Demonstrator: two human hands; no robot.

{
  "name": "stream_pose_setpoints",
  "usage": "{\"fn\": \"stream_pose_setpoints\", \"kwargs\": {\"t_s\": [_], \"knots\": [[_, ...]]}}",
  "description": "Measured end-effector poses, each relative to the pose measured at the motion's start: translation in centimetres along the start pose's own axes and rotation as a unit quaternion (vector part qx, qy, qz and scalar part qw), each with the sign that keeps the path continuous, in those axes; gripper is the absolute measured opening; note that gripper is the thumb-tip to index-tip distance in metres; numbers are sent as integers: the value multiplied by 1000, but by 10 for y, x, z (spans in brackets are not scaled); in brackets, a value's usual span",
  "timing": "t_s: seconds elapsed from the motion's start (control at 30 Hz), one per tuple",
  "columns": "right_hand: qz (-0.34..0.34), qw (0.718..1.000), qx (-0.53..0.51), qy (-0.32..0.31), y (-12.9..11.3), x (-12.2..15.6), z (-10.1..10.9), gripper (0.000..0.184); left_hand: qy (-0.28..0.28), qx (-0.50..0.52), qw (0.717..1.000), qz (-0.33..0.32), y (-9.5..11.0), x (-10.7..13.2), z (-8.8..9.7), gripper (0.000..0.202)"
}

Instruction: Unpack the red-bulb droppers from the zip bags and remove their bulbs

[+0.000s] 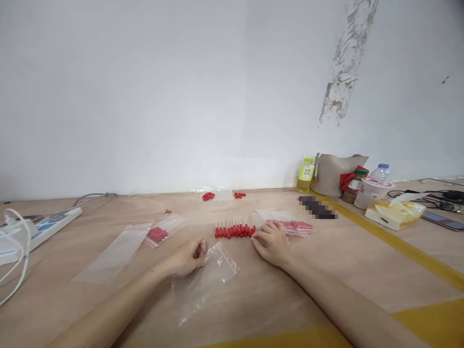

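A row of clear, thin tubes with red bulb ends, like droppers [235, 231], lies in the middle of the table. At the right end of this row my right hand [270, 242] has its fingers bent together, fingertips on the last red-bulbed dropper. My left hand [186, 257] is curled with thumb and fingers pinching the edge of a clear zip bag [208, 290], which lies flat in front of me. Behind my right hand is a bag of red pieces [299, 226]. Left of the row sits another bag with red pieces [157, 234].
A clear plastic sleeve [116, 253] lies at the left, near a white power strip [58, 224] with cables. Two small red heaps [208, 196] sit by the wall. On the right stand a yellow bottle [305, 176], a grey bag [329, 176], a cup [371, 194] and tissues [393, 215].
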State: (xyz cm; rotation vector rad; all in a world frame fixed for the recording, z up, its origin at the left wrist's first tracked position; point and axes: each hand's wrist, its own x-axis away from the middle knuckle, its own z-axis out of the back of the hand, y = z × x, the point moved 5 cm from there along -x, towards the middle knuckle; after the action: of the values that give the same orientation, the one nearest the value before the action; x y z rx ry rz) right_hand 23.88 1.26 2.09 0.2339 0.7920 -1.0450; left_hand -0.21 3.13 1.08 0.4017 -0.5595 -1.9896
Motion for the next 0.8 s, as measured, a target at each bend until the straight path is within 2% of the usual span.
{"fn": "stream_pose_setpoints", "kwargs": {"t_s": [0.07, 0.13, 0.2, 0.27, 0.33, 0.4, 0.5, 0.57, 0.6, 0.67, 0.73, 0.8], "knots": [[-24, 1000, -13, 10, 3, 4, 4, 17, -2, -16, 1000, -5, -4, -1, 13, 12], [-41, 999, -20, 19, 4, 4, 6, 18, 44, -44, 998, 18, -17, -6, 37, 9], [-43, 999, -25, 22, 5, 3, 7, 18, 136, -79, 984, 83, -42, -9, 72, 6], [-41, 998, -32, 22, 5, 2, 8, 17, 229, -161, 941, 192, -74, -3, 108, 7], [-40, 998, -38, 22, 5, 3, 8, 17, 243, -189, 924, 228, -101, 6, 131, 9], [-40, 998, -41, 21, 6, 3, 7, 18, 246, -211, 905, 276, -125, 21, 145, 9], [-36, 998, -43, 17, 6, 4, 6, 17, 238, -243, 883, 322, -144, 40, 148, 10], [-33, 998, -43, 13, 6, 4, 5, 16, 251, -270, 870, 328, -142, 45, 146, 12], [-33, 998, -43, 12, 6, 4, 4, 16, 258, -293, 868, 307, -135, 42, 144, 16], [-35, 998, -41, 12, 6, 4, 4, 16, 242, -348, 883, 205, -114, 28, 133, 26], [-36, 998, -39, 14, 7, 4, 4, 15, 178, -398, 898, 63, -91, 10, 113, 34], [-36, 998, -40, 18, 7, 4, 4, 15, 129, -436, 891, -8, -79, -5, 95, 40]]}}
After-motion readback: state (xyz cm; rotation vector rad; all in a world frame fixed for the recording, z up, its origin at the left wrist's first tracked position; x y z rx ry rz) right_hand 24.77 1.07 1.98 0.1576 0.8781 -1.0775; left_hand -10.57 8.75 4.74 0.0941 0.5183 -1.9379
